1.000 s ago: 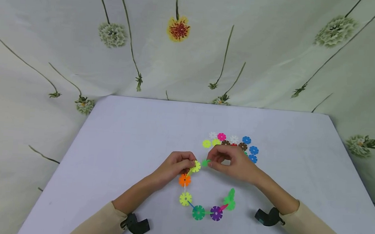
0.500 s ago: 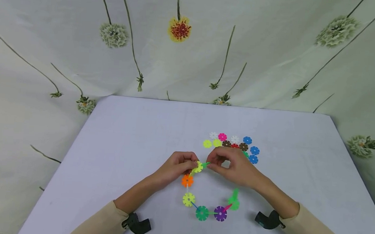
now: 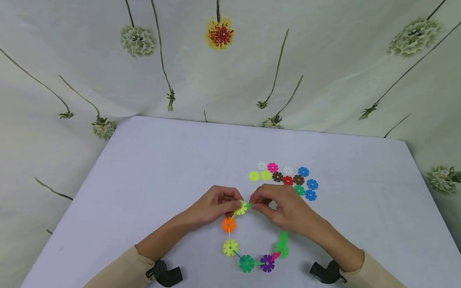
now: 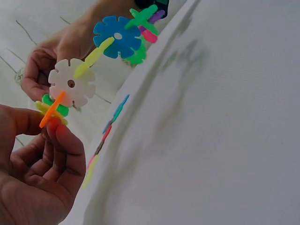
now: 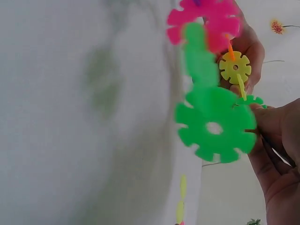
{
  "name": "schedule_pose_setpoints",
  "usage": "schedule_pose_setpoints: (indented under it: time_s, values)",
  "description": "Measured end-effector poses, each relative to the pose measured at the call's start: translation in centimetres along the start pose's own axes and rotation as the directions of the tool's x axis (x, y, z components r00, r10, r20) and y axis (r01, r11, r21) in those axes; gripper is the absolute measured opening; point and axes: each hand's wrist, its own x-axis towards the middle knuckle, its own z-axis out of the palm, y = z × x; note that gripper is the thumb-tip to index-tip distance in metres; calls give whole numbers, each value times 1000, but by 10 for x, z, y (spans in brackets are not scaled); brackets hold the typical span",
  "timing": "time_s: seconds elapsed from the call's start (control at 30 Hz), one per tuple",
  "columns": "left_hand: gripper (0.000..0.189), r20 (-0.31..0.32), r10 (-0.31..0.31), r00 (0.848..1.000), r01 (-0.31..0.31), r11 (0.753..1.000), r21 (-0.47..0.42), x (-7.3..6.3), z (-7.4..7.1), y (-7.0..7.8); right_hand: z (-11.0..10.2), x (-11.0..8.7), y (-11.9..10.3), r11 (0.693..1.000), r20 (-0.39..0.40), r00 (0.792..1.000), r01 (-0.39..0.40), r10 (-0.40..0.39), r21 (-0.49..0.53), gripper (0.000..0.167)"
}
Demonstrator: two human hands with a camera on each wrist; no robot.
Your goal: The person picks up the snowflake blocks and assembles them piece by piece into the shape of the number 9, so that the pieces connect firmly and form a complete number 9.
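Note:
A curved chain of slotted plastic flower discs hangs over the table between both hands. My left hand [image 3: 216, 206] pinches its upper end near a yellow disc [image 3: 242, 208]. Thumb and forefinger of my right hand [image 3: 283, 207] grip a green disc [image 5: 253, 100], seen edge-on in the head view, its edge meeting the yellow disc. Below run an orange disc [image 3: 228, 225], another yellow disc [image 3: 230, 248], a green disc [image 3: 246, 263] and a purple disc [image 3: 267, 264]. Bright green discs [image 3: 282, 247] form the free end. The left wrist view shows a white disc [image 4: 63, 83] and a blue disc [image 4: 110, 37] linking them.
Loose discs lie in a group beyond my right hand, among them a red disc [image 3: 287, 180], a pink disc [image 3: 272, 167] and a blue disc [image 3: 311, 195]. The white table [image 3: 155, 157] ends at a flower-printed cloth [image 3: 233, 83]. Black wrist cameras [image 3: 167, 275] sit on both forearms.
My right hand has moved slightly left and down, bringing the green disc, turned edge-on, against the yellow one. The gap between them has closed. The chain sways a little.

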Motion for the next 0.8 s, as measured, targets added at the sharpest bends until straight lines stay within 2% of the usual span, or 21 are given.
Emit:
schedule_pose_setpoints:
  time_s: [0.47,0.7,0.8]
  values:
    - [20,1,-7,1000,7,999,-49,-1,-3,-3,5,5,2,997,-4,999,-43,44,68,18]
    - [18,39,5,999,-4,1000,-3,-7,-6,-7,1,6,4,991,122,990,-82,70,101,15]
    - [18,31,7,1000,-7,1000,10,-8,-8,-7,-6,8,10,991,193,978,-101,81,94,21]
